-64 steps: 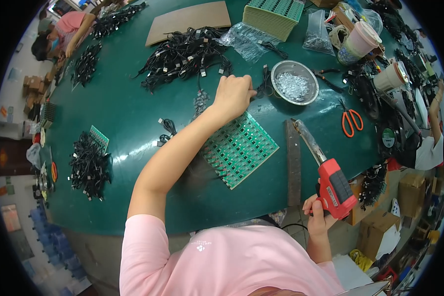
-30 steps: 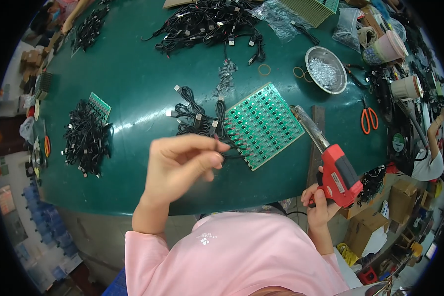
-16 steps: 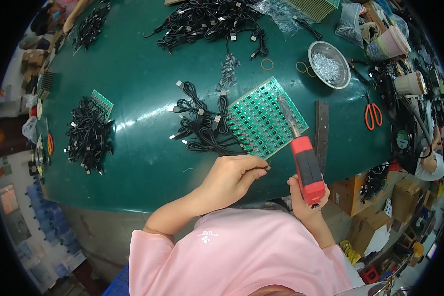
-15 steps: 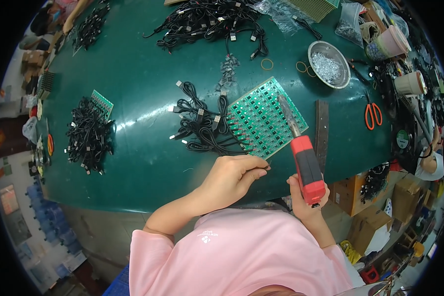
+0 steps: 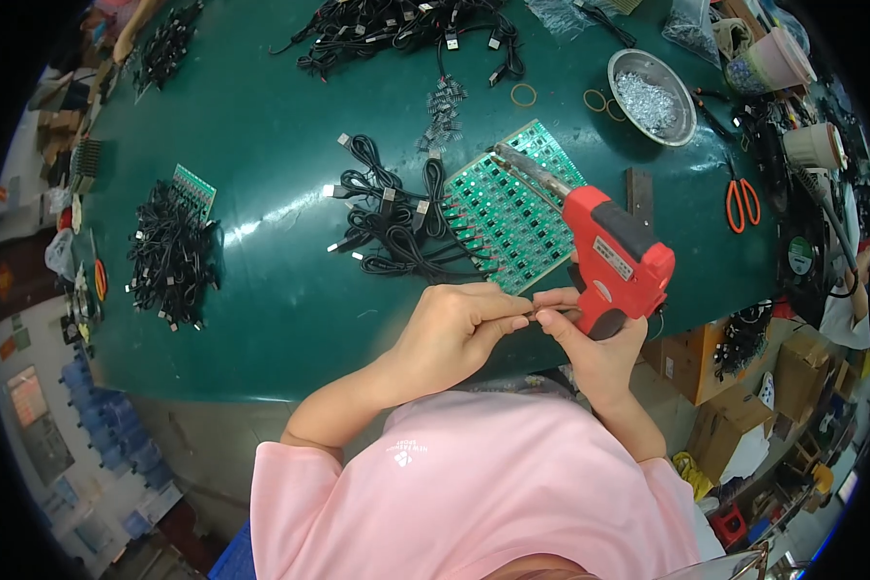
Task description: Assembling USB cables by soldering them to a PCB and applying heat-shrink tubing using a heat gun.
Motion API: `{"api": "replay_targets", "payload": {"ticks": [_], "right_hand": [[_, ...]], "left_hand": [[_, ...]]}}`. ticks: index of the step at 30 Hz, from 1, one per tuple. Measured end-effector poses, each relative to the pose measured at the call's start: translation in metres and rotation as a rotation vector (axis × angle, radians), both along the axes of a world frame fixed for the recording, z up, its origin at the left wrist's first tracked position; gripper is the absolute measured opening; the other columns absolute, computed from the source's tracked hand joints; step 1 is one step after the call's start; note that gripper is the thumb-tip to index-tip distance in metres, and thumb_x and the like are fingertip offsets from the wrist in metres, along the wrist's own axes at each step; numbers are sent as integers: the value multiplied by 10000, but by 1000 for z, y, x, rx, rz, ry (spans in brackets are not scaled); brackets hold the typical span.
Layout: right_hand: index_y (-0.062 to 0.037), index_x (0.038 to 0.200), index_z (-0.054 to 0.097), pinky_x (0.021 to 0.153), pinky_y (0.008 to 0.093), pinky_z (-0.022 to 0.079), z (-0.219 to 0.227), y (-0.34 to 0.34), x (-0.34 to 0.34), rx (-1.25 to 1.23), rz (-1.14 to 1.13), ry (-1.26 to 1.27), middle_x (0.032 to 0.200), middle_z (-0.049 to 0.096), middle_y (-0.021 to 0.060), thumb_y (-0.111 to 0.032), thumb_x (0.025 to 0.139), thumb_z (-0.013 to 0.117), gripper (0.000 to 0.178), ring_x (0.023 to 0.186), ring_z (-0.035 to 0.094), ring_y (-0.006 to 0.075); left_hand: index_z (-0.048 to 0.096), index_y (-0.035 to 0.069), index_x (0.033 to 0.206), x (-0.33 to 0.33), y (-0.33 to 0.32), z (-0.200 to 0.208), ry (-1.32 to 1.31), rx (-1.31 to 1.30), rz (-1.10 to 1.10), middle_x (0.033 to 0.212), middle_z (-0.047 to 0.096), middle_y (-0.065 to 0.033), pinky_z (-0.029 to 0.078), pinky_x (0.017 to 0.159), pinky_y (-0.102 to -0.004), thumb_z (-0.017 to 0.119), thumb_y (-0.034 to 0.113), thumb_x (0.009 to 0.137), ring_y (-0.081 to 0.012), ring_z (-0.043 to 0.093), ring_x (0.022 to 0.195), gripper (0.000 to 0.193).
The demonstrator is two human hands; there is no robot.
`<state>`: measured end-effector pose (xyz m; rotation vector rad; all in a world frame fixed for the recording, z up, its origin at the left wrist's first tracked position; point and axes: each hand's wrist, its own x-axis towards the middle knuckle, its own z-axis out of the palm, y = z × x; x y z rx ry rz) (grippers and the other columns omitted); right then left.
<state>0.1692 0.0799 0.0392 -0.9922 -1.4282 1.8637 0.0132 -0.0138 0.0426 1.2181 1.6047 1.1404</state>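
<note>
— Green desk (image 5: 271,338); is the circuit board (image 5: 513,217) safe?
— At eleven o'clock from the right hand (image 5: 604,358), gripping the red soldering gun (image 5: 621,249); a careless dip could scorch it; left hand (image 5: 454,327) pinched, contents unclear

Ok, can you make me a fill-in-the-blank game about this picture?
The red-and-black tool is in the person's ____ hand.
The tabletop is coloured ____.
In the picture, the cables beside the circuit board lie on its ____ side.

Missing words: right; green; left.
</note>
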Motion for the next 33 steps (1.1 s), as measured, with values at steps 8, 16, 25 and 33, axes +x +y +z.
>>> {"api": "replay_targets", "payload": {"ticks": [8,16,25,33], "right_hand": [[57,942,627,647,224,520,6,6,-1,6,86,-121,853,692,92,58,761,722,205,724,641,114],[46,890,636,620,216,510,7,2,-1,-15,36,-114,815,683,81,59,741,737,181,689,633,103],[20,811,663,554,192,450,2,-10,-4,232,-25,-214,719,659,29,52,748,735,101,612,587,52],[30,951,639,587,208,478,-22,-13,10,331,134,-227,766,671,38,38,753,740,223,635,604,60]], "left_hand": [[693,-5,952,3,-3,-3,73,82,39,766,639,-108,500,553,-295,648,-20,821,-193,630,625,139],[679,-8,926,3,-2,-6,169,172,21,780,638,-114,509,588,-307,669,-32,781,-254,634,668,147],[656,0,951,14,-8,-18,594,360,100,759,649,-84,504,508,-283,715,-8,735,-202,637,615,224],[636,6,929,15,-10,-11,655,288,64,683,577,-56,439,440,-300,711,13,729,-187,564,530,214]]}}
